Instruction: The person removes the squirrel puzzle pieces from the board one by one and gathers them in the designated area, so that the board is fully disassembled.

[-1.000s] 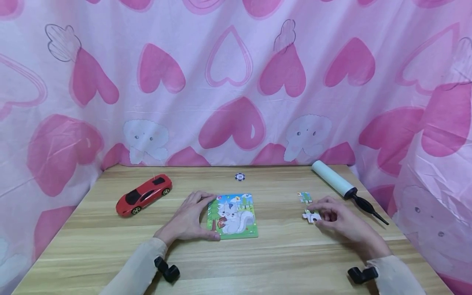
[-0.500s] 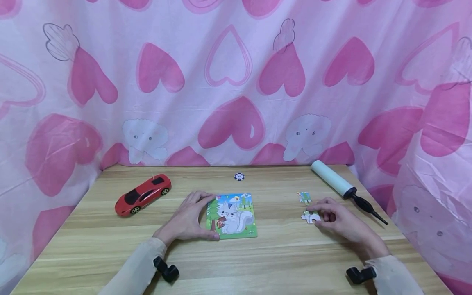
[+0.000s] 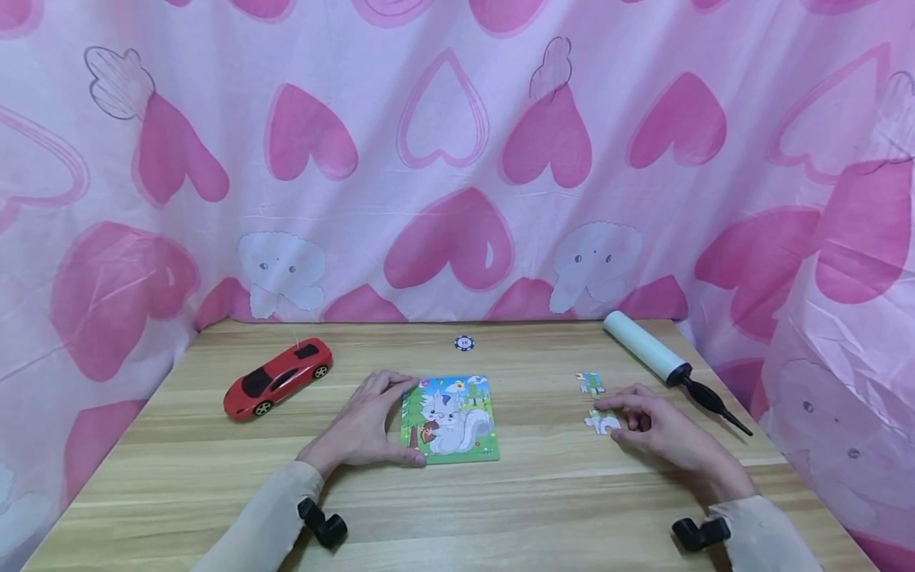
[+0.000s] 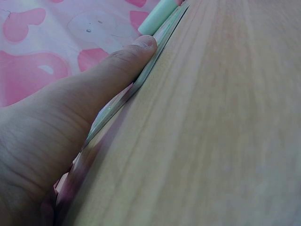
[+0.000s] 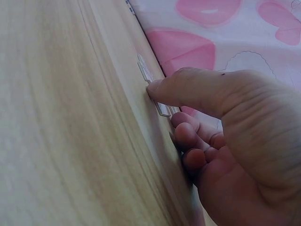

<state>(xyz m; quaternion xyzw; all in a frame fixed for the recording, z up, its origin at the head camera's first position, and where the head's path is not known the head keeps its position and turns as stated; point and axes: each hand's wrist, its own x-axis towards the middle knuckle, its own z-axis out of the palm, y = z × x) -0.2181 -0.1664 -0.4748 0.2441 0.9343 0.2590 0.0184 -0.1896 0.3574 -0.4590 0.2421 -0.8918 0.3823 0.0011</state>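
Note:
A square jigsaw puzzle [image 3: 453, 421] with a squirrel picture lies flat near the table's middle. My left hand [image 3: 366, 425] holds it by its left side, index finger at the far left corner and thumb at the near edge. In the left wrist view, the thumb [image 4: 117, 66] lies along the puzzle's thin edge [image 4: 113, 110]. To the right, my right hand [image 3: 661, 429] pinches a loose puzzle piece [image 3: 600, 421] between thumb and index finger, the other fingers curled. The piece's right part is hidden. Just beyond it lies a second puzzle piece [image 3: 590, 382], untouched.
A red toy car [image 3: 279, 379] stands at the left. Near the back edge lies a poker chip [image 3: 465, 343]. At the back right is a pale green hand pump [image 3: 646, 347] with a black handle. A pink heart-patterned curtain [image 3: 450, 238] encloses the wooden table [image 3: 500, 516].

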